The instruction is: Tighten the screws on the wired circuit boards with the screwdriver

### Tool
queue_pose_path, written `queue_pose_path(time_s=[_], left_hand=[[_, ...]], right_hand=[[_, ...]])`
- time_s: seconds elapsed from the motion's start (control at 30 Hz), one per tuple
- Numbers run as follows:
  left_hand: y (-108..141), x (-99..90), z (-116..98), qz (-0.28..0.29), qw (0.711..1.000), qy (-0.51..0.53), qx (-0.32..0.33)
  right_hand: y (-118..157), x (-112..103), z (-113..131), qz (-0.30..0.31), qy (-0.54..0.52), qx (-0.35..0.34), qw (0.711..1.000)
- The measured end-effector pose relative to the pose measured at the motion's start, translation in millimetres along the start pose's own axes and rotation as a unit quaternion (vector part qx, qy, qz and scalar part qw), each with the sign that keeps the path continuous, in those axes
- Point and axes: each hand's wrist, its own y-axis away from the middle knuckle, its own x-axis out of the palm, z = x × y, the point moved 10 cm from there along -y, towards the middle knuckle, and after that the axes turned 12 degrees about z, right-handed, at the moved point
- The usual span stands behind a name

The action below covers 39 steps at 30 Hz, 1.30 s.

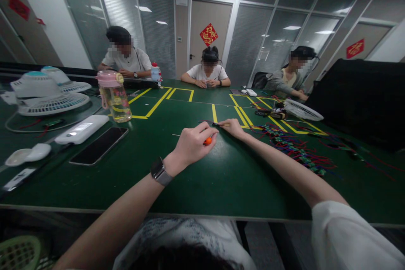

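My left hand [192, 145], with a watch on its wrist, is closed around a small screwdriver [207, 141] with an orange handle. Its thin metal shaft sticks out to the left past my knuckles. Just beyond, my right hand [233, 128] pinches a small dark circuit board [215, 124] at the table surface. Red and blue wires trail from the board's left side, close to my left fingers. The board's details are too small to make out.
Many wired circuit boards [289, 147] lie in a row on the green table [196, 190] at right. On the left are a phone [99, 146], a white power bank [82, 129], a pink-lidded bottle [114, 97] and white fans [52, 93]. Three people sit across, amid yellow tape outlines.
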Motion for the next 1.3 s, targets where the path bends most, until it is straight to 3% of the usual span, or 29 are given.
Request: queue_pose_path(time_s=[0.13,0.23,0.33,0.47,0.57,0.67,0.93,1.3], left_hand=[[-1,-18.8,9,-0.049,0.993,0.102,-0.046],[-1,-21.0,26,-0.067,0.963,0.241,-0.102],[2,-9.9,48,-0.101,0.894,0.404,-0.164],[1,15.6,61,-0.127,0.763,0.609,-0.177],[0,23.7,61,-0.132,0.712,0.669,-0.168],[-1,23.6,59,-0.132,0.709,0.674,-0.159],[-4,22.5,39,-0.097,0.757,0.632,-0.131],[-4,24.6,26,-0.08,0.761,0.635,-0.103]], right_hand=[[44,23,69,0.024,-0.03,-0.124,0.992],[87,32,114,0.027,-0.069,-0.219,0.973],[114,37,134,0.042,-0.114,-0.23,0.966],[125,41,141,0.066,-0.179,-0.204,0.96],[121,44,137,0.092,-0.216,-0.165,0.958],[116,47,132,0.114,-0.252,-0.138,0.951],[111,55,122,0.139,-0.307,-0.099,0.936],[107,65,110,0.152,-0.342,-0.059,0.926]])
